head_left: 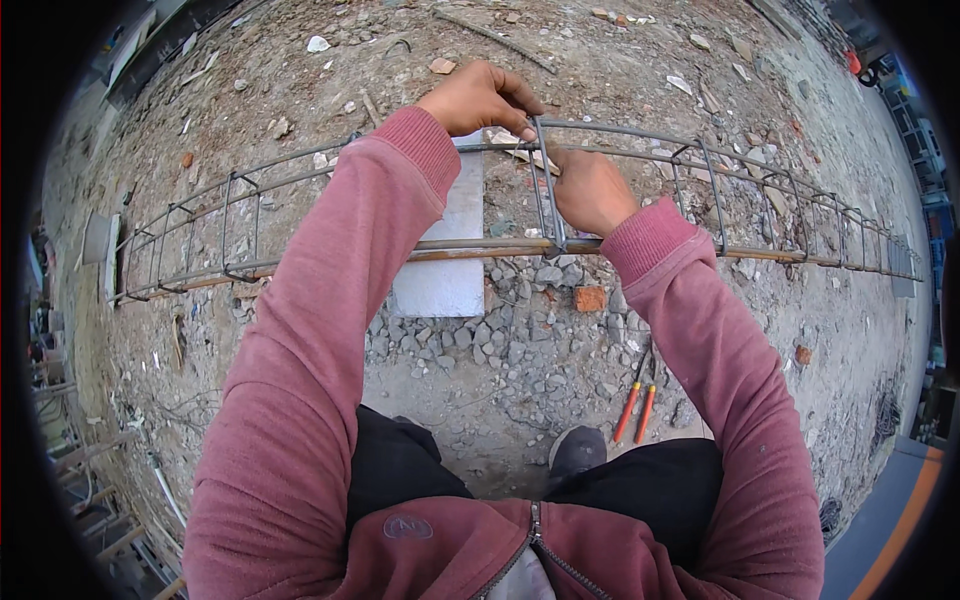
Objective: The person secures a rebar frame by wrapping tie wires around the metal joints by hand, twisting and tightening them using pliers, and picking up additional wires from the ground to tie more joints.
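Observation:
A long rebar cage [720, 245] of bars and square stirrups lies crosswise in front of me. My left hand [478, 100] has its thumb and forefinger closed on the top of a stirrup [546, 200] at the middle, beside the upper far bar. My right hand [595, 195] is bent against the same stirrup from the right, lower down; its fingertips are hidden, so what they grip is unclear. A pale flat board [440, 290] lies crosswise beneath the cage. Red-and-yellow handled pliers [631, 405] rest on the ground below my right forearm.
Rubble ground [400, 360] surrounds the cage, with a broken brick [589, 298] near the board and a loose rod [495, 40] beyond. A pale support [98, 240] stands at the cage's left end. My shoe [577, 450] shows below. Stacked items [55, 400] line the left edge.

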Motion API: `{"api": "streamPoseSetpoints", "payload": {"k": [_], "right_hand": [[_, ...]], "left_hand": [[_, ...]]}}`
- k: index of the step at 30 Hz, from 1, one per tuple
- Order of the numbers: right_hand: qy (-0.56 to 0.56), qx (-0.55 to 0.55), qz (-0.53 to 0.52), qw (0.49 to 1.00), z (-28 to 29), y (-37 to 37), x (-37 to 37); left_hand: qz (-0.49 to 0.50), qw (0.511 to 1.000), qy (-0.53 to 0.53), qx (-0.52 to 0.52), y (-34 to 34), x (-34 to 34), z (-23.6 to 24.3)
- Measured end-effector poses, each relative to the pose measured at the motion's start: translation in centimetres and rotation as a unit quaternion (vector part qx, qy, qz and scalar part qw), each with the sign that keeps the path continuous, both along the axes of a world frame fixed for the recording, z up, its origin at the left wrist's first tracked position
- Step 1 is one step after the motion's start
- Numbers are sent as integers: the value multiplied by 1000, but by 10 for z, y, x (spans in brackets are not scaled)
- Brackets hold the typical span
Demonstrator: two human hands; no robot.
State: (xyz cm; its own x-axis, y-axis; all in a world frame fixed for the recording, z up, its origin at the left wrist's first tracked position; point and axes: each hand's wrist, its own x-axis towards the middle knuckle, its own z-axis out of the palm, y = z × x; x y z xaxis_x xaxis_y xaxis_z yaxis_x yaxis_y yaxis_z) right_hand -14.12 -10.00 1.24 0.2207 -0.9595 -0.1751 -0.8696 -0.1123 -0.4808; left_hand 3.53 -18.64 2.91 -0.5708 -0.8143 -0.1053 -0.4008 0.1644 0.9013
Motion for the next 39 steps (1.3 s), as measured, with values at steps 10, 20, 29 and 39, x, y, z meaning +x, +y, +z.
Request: {"api": "streamPoseSetpoints", "payload": {"k": [10, 20, 29, 39], "right_hand": [[-37, -7, -45, 998, 2, 0, -1], [62, -37, -3, 997, 6, 9, 0], [-2, -53, -23, 998, -1, 2, -4], [-51, 0, -17, 999, 6, 3, -5]], "left_hand": [[25, 1000, 3, -14, 6, 1, -4], [41, 998, -49, -5, 8, -8, 0], [-9, 952, -285, -109, 11, -11, 10], [137, 881, -388, -232, 23, -16, -9]]}}
